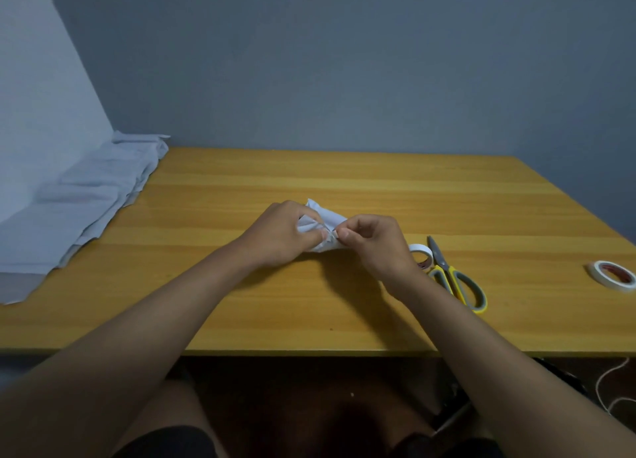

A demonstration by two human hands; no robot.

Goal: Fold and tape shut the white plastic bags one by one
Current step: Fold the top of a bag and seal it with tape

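A small folded white plastic bag (325,218) lies bunched at the middle of the wooden table (241,302). My left hand (280,233) grips its left side with the fingers curled over it. My right hand (377,244) pinches the bag's near right corner between thumb and forefinger. Both hands touch at the bag, and much of it is hidden under them. A pile of flat white plastic bags (79,199) lies at the table's left edge against the wall.
A roll of white tape (424,254) sits just right of my right hand, partly hidden by it. Yellow-handled scissors (454,278) lie beside it. A second tape roll (612,275) rests near the table's right edge. My knees show below the front edge.
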